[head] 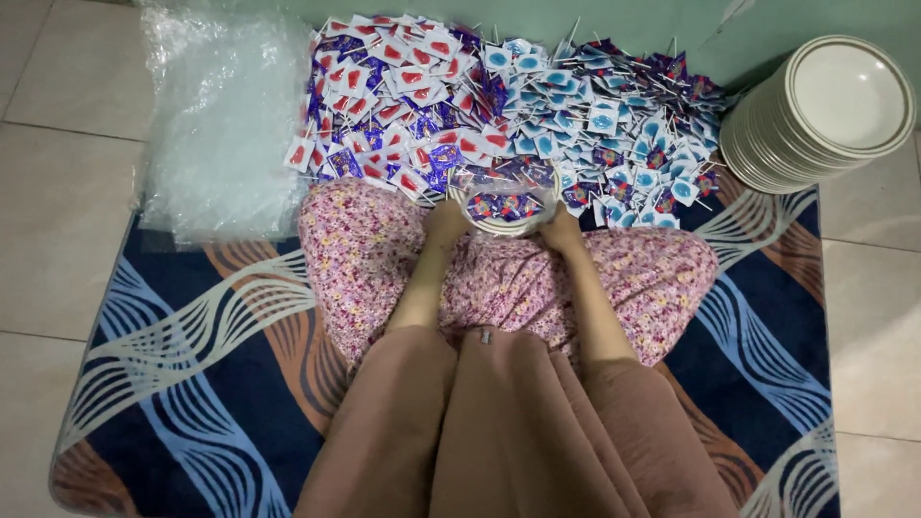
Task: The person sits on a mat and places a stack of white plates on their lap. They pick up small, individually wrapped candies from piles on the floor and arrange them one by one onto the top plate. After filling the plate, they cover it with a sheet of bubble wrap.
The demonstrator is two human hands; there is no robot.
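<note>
- Left hand (446, 219) and right hand (561, 228) are cupped round a small bowl (504, 206) from either side, steadying it on the lap at the mat's (192, 384) far edge.
- Bowl holds wrapped lollipops, with the loose lollipop heap (499, 96) just beyond, within reach.
- Stacked plates (825, 110) stand at the far right corner.

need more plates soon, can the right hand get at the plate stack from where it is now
Probably yes. The right hand rests on the bowl in the lap, and the plate stack sits off to that same side with only loose candy packets between, though it looks like a long stretch.
</note>
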